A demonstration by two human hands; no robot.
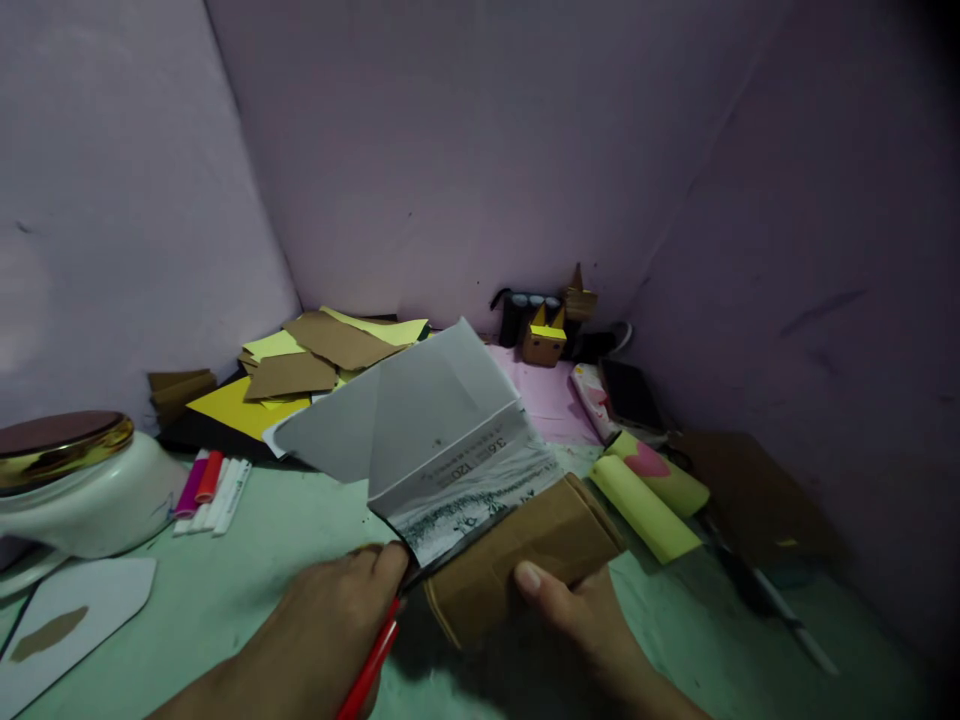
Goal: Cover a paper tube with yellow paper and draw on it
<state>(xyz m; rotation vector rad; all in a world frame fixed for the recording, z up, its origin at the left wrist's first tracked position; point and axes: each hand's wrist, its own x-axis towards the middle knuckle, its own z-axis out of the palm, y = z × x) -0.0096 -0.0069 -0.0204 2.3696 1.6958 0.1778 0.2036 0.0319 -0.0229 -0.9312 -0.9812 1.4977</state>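
Observation:
My left hand (337, 600) has its fingers curled at the lower left corner of a folded carton piece (442, 420), pale grey with black print and a landscape picture. Under that hand shows a slim red stick-like thing (375, 655); its kind is hard to make out, and part of it is hidden. Against the carton's dark lower edge lies a rolled brown cardboard tube (525, 550), tilted up to the right. My right hand (585, 615) grips this tube from below, thumb on its front and the other fingers hidden behind it.
Brown and yellow sheets (292, 375) are piled at the back left. Markers (214, 490) lie beside a white, gold-rimmed object (97, 490). Yellow paper rolls (649, 505), a pen (795, 620) and a small eared cardboard box (544, 343) are on the right. Walls enclose the green tabletop (285, 520).

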